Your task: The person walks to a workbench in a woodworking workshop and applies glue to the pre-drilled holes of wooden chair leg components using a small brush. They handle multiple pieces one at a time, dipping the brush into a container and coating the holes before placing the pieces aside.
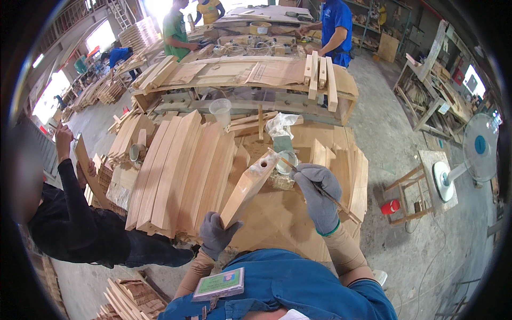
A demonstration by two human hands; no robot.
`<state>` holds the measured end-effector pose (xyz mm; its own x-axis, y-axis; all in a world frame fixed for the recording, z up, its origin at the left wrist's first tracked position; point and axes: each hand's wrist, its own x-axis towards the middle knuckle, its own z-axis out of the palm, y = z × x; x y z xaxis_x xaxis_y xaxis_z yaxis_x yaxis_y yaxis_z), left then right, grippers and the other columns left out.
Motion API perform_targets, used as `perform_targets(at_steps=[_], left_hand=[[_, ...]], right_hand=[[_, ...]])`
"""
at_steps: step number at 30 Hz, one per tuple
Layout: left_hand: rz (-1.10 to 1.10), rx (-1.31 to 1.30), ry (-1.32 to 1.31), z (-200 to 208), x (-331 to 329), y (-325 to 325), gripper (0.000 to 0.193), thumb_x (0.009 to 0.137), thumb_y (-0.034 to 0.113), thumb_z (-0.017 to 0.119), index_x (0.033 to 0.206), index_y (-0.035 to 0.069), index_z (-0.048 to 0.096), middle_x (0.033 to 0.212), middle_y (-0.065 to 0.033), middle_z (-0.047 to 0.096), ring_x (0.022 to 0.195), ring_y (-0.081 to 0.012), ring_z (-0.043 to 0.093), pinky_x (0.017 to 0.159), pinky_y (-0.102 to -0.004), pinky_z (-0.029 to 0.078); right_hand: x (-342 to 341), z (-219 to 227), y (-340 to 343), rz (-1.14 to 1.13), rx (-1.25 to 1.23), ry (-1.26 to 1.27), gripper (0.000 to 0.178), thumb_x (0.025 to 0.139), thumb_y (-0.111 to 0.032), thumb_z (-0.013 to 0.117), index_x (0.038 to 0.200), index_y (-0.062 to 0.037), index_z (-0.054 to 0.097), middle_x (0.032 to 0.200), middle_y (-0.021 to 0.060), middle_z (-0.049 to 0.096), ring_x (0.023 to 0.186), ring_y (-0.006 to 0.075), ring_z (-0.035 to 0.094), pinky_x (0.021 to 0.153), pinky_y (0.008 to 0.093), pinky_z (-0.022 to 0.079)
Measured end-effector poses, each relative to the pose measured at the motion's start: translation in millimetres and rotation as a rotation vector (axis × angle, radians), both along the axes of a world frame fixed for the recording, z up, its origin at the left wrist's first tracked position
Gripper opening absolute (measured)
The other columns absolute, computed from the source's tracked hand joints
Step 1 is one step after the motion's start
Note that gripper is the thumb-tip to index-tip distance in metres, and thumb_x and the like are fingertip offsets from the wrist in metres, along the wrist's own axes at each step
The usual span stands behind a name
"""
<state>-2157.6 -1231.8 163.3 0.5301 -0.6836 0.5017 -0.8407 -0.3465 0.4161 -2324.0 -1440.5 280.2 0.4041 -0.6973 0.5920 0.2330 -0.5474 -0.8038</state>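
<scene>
My left hand point(216, 234), in a grey glove, grips the lower end of a pale wooden block point(246, 188) and tilts it upward. The block's raised end face has a dark round hole and a whitish smear around it. In my right hand point(320, 194), also gloved in grey, is a thin wooden stick point(333, 198). Its far end reaches the block's top edge beside the hole; whether it has bristles is too small to tell. Just behind that end stands a small cup point(287, 161) with whitish contents.
Long wooden pieces point(178, 170) lie stacked to the left, with shorter ones point(358, 178) at right. A translucent bucket point(220, 111) and a white crumpled cloth point(281, 125) sit beyond. A co-worker point(74, 213) stands close at left. A fan point(445, 178) stands on a stool at right.
</scene>
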Motion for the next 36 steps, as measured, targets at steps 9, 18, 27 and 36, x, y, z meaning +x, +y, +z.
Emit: perform_targets(at_steps=[9, 18, 27, 36], left_hand=[[0.025, -0.025, 0.041, -2, 2, -4, 0.055, 0.06, 0.042, 0.083, 0.071, 0.007, 0.041, 0.068, -0.0096, 0.046, 0.057, -0.0285, 0.048, 0.047, -0.041, 0.038], [0.102, -0.056, 0.133, 4, 3, -1, 0.054, 0.064, 0.044, 0.081, 0.075, 0.004, 0.048, 0.071, -0.0094, 0.048, 0.06, -0.0262, 0.05, 0.052, -0.0384, 0.04], [0.08, -0.079, 0.156, 15, 10, -4, 0.044, 0.068, 0.034, 0.08, 0.073, 0.003, 0.049, 0.073, -0.011, 0.05, 0.064, -0.0266, 0.051, 0.056, -0.0369, 0.04], [0.145, -0.205, 0.129, 2, 8, 0, 0.038, 0.067, 0.029, 0.08, 0.08, 0.003, 0.056, 0.074, -0.0091, 0.052, 0.063, -0.0249, 0.051, 0.055, -0.0354, 0.041]], right_hand=[[2, -6, 5, 0.095, 0.015, -0.055, 0.013, 0.079, 0.007, 0.064, 0.081, -0.0011, 0.054, 0.093, 0.0122, 0.064, 0.085, 0.0177, 0.064, 0.075, 0.0274, 0.052], [-6, -26, -8, -0.054, 0.163, 0.073, 0.01, 0.08, 0.005, 0.062, 0.082, -0.0009, 0.055, 0.09, 0.0095, 0.063, 0.079, 0.014, 0.061, 0.071, 0.026, 0.049], [-19, -39, -5, -0.037, 0.355, -0.063, 0.01, 0.08, 0.007, 0.06, 0.083, -0.001, 0.054, 0.09, 0.0101, 0.062, 0.08, 0.0126, 0.059, 0.073, 0.0243, 0.047], [-23, -38, 1, -0.023, 0.34, -0.023, 0.01, 0.082, 0.007, 0.058, 0.084, -0.0009, 0.052, 0.091, 0.0119, 0.062, 0.079, 0.0136, 0.06, 0.075, 0.0267, 0.049]])
